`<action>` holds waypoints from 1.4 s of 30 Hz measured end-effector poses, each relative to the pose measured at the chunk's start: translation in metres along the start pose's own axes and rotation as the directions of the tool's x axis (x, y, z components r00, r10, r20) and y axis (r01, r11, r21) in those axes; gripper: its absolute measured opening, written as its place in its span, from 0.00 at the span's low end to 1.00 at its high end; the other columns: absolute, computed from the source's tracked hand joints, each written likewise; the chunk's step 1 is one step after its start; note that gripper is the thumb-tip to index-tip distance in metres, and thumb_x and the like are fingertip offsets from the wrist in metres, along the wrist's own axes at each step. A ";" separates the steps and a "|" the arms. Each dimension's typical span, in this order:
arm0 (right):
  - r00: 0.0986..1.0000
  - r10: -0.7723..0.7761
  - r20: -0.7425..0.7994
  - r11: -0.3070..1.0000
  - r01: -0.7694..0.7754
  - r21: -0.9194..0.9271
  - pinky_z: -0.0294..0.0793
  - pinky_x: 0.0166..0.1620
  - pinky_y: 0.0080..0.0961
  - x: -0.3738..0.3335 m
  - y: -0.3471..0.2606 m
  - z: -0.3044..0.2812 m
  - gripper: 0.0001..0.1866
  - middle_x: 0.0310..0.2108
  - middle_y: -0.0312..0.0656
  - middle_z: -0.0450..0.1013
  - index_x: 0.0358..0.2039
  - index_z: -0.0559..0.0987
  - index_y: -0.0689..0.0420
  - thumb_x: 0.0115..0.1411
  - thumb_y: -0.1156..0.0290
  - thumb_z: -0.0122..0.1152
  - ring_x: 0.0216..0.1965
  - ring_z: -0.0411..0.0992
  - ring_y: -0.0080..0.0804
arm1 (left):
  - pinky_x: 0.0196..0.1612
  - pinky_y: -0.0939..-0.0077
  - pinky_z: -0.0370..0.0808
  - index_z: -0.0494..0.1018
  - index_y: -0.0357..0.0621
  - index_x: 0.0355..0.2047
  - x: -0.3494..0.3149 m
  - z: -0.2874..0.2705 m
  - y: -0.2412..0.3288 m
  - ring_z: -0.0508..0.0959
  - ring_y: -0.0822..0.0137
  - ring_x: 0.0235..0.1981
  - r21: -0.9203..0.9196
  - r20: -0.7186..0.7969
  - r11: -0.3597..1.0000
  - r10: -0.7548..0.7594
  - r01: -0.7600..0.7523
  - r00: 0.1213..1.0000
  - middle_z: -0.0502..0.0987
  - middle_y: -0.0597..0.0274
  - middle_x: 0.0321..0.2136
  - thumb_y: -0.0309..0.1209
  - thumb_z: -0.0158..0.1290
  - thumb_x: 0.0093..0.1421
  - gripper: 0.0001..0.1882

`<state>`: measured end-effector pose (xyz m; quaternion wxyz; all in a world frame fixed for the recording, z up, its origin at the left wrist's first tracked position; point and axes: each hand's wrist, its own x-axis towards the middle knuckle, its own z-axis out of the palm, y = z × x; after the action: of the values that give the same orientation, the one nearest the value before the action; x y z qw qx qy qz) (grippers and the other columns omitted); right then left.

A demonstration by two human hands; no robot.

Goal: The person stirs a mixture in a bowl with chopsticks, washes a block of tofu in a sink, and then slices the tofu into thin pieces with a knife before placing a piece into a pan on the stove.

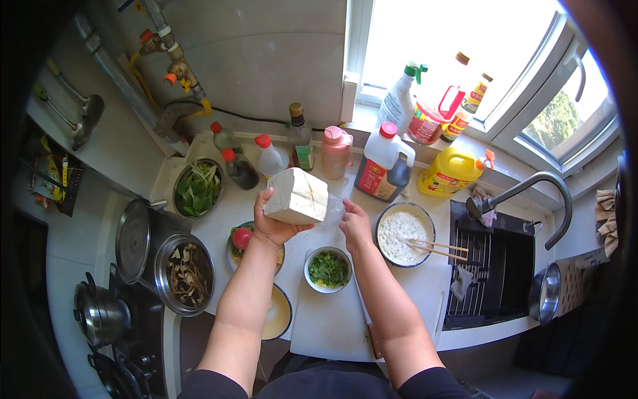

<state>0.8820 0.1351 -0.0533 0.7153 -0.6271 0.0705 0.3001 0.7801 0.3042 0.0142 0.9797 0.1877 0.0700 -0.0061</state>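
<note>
A large white block that looks like tofu (292, 198) is held up above the counter by my left hand (276, 225), its fingers wrapped round the block's left side and underside. To its right, my right hand (357, 226) pinches a piece of clear plastic (334, 209), seemingly a bag, beside the block. Below the hands, a bowl of chopped greens (328, 269) stands on the white cutting board (323, 329). A knife (377, 342) lies on the board, partly hidden by my right forearm. A bowl of white batter-like mixture (404, 231), with chopsticks (442, 248) in it, sits right of my right hand.
At the back stand bottles, a pink-lidded jug (385, 163) and a yellow oil jug (448, 171). On the left are a bowl of leafy greens (199, 189) and a pot of dried pieces (188, 274). A sink (495, 266) with a curved tap (555, 183) is at right.
</note>
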 end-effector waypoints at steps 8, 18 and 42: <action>0.994 -0.100 0.033 0.923 0.080 0.376 0.69 0.46 0.27 -0.083 -0.048 -0.029 0.19 0.48 0.39 0.69 0.52 0.70 0.58 0.62 0.66 0.52 0.44 0.68 0.26 | 0.44 0.35 0.72 0.58 0.51 0.61 -0.006 0.061 -0.048 0.68 0.40 0.54 -0.145 0.239 0.981 -0.091 0.128 0.967 0.62 0.48 0.59 0.57 0.47 0.51 0.41; 0.904 -0.230 -0.359 0.675 0.414 0.611 0.69 0.50 0.28 -0.196 -0.082 -0.194 0.18 0.42 0.44 0.71 0.46 0.70 0.63 0.67 0.60 0.46 0.44 0.70 0.31 | 0.43 0.37 0.73 0.55 0.49 0.62 0.012 0.153 -0.230 0.69 0.41 0.54 -0.220 0.345 0.836 -0.415 0.502 0.842 0.61 0.47 0.59 0.58 0.49 0.49 0.44; 0.827 -0.520 0.213 0.810 0.398 0.431 0.53 0.63 0.44 -0.286 -0.200 -0.509 0.50 0.64 0.51 0.50 0.66 0.51 0.50 0.53 0.26 0.31 0.63 0.52 0.43 | 0.58 0.54 0.63 0.51 0.42 0.63 0.081 0.350 -0.516 0.68 0.49 0.55 -0.089 0.221 0.885 -0.431 0.458 0.875 0.63 0.46 0.56 0.53 0.58 0.39 0.53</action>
<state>0.8948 -0.4475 0.1506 0.8730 -0.4222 -0.1474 0.1949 0.8874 -0.3038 0.1358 0.9646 0.0967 0.0152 -0.2447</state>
